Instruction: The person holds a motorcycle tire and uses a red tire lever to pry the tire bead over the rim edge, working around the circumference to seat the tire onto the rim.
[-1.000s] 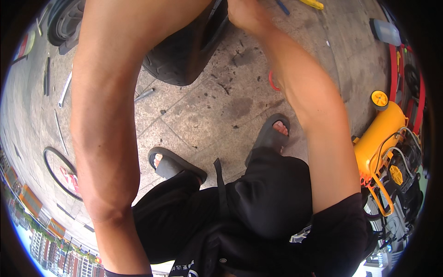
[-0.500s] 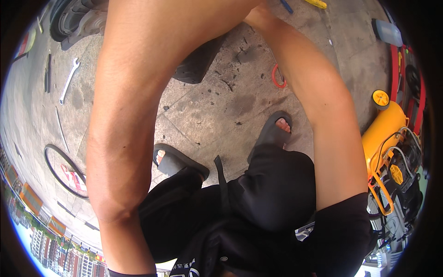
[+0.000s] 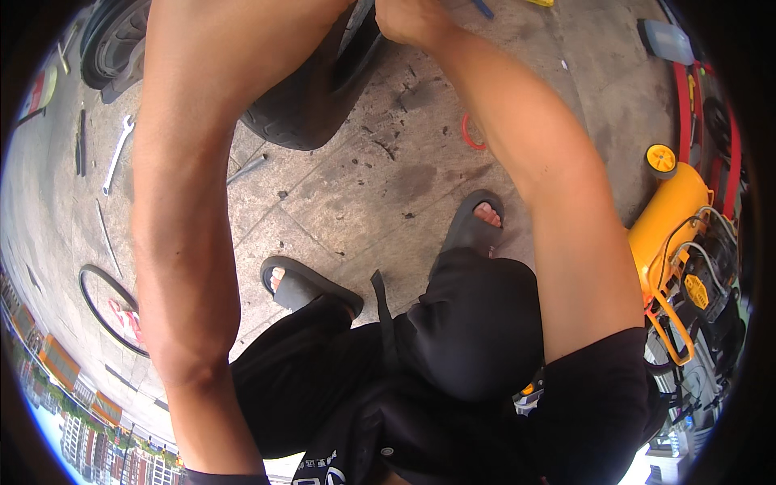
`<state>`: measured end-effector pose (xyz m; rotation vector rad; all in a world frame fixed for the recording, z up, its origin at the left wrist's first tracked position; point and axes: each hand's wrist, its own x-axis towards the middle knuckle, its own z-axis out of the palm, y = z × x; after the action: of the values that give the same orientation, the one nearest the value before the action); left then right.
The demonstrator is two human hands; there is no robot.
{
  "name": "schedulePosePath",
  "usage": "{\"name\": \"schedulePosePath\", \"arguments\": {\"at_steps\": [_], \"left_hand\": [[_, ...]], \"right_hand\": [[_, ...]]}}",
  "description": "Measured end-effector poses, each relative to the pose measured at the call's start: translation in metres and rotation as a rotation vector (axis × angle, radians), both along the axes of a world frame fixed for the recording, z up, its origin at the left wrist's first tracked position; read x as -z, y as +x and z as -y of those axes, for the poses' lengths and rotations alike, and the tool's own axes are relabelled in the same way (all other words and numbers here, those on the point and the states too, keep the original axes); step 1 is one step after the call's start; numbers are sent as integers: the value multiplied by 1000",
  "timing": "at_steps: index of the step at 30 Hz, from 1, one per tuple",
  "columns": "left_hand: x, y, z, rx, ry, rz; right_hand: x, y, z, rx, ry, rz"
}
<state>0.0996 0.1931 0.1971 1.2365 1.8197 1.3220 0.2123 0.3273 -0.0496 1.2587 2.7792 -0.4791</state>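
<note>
A black tyre with treaded sides [image 3: 295, 121] stands on the floor ahead of me, its upper part cut off by the top edge. My left forearm crosses in front of it; the left hand lies beyond the picture's top edge. On the tyre's right side, my right hand [image 3: 404, 20] shows only in part beside the wheel's opening. Its fingers are hidden, so whether it grips the wheel cannot be told. A thin dark metal bar [image 3: 247, 168] lies on the floor just left of the tyre, partly behind my left forearm.
On the left lie a wrench [image 3: 118, 155], a dark slim tool [image 3: 81, 141], a thin rod [image 3: 107, 234] and a black hoop [image 3: 95, 303]. Another wheel [image 3: 117, 48] stands far left. A red ring [image 3: 470, 133] lies near my right forearm. A yellow compressor [image 3: 675, 210] stands at right.
Both forearms have shifted left and slightly apart. More of the tyre and its opening now shows, as does part of my right hand. The metal bar has come into view.
</note>
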Motion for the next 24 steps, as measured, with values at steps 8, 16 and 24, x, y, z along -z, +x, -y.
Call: {"name": "schedulePosePath", "arguments": {"at_steps": [8, 16, 24], "left_hand": [[-1, 17, 2, -49, 17, -338], [-4, -9, 14, 28, -33, 64], [19, 16, 13, -41, 77, -200]], "right_hand": [[-5, 0, 11, -56, -39, 60], [4, 8, -9, -36, 55, -9], [-20, -11, 43, -188, -331, 186]]}}
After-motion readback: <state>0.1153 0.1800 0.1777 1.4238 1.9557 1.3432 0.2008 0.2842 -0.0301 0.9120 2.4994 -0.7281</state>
